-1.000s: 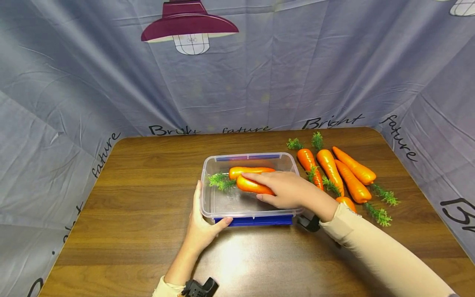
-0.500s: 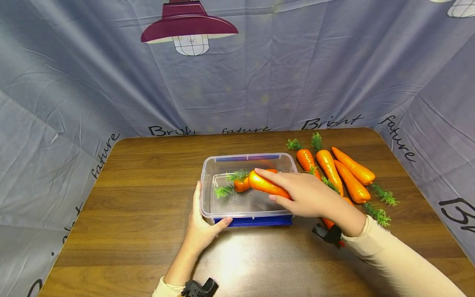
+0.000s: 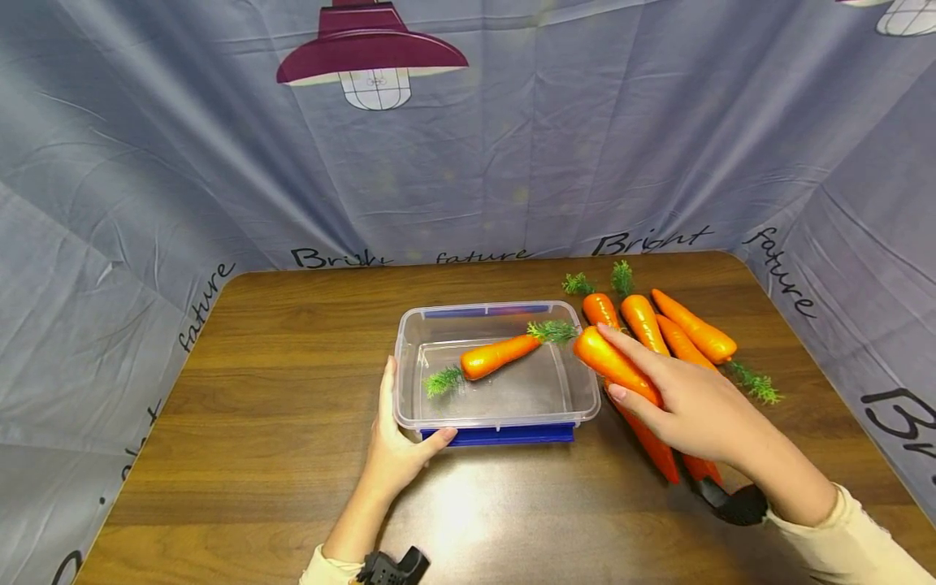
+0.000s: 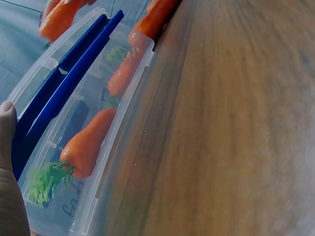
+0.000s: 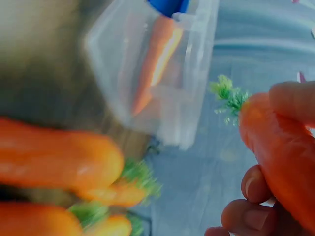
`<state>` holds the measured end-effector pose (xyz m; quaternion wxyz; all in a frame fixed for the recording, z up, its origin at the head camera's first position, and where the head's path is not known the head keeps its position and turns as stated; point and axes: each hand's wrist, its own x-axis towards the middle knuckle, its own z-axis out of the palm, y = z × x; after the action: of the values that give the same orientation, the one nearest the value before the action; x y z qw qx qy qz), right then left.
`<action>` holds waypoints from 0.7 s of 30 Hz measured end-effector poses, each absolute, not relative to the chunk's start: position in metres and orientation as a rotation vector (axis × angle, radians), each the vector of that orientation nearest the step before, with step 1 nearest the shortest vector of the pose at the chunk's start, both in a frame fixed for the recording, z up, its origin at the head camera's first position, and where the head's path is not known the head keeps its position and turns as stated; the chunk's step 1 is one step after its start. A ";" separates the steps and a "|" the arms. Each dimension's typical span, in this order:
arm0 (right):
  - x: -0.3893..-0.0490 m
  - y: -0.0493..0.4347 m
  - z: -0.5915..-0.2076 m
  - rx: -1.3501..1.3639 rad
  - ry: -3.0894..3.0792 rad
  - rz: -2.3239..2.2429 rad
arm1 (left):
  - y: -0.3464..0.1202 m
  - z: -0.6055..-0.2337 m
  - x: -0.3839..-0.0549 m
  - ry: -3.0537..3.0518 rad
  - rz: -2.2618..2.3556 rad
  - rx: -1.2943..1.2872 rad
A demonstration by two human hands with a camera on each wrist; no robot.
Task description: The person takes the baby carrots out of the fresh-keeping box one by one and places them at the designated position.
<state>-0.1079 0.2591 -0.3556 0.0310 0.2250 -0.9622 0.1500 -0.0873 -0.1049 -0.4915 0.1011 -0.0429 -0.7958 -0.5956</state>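
Note:
My left hand (image 3: 398,455) grips the near left corner of a clear plastic box (image 3: 439,424), its thumb over the blue latch (image 3: 512,435). Inside the box lies one orange carrot (image 3: 499,356) with a green leafy top, also visible through the wall in the left wrist view. My right hand (image 3: 695,406) holds another carrot (image 3: 614,361) just off the box's right side, its leafy top (image 3: 552,331) over the rim. In the right wrist view, thumb and fingers wrap this held carrot (image 5: 280,147).
Several more carrots (image 3: 691,325) with leafy tops lie on the wooden table (image 3: 292,366) to the right of the box, some beneath my right hand. A grey-blue curtain (image 3: 512,162) printed with lamps and lettering surrounds the table.
My right hand has lifted a carrot out of the box and carried it rightward past the rim. The other carrot stays inside, turned slightly. My left hand has kept its place.

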 end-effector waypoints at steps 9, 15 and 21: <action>-0.084 0.311 -0.373 0.405 -3.092 0.509 | -0.104 -0.491 -0.087 -2.360 -1.760 -0.114; -0.075 0.342 -0.387 0.253 -3.208 0.490 | -0.104 -0.490 -0.087 -2.360 -1.733 -0.122; -0.070 0.360 -0.402 0.180 -3.304 0.459 | -0.104 -0.489 -0.087 -2.364 -1.747 -0.120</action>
<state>-0.0697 0.3603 -0.4024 -0.0994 0.0537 -0.9842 0.1366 -0.0870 -0.1042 -0.4893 0.0997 -0.0407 -0.7996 -0.5908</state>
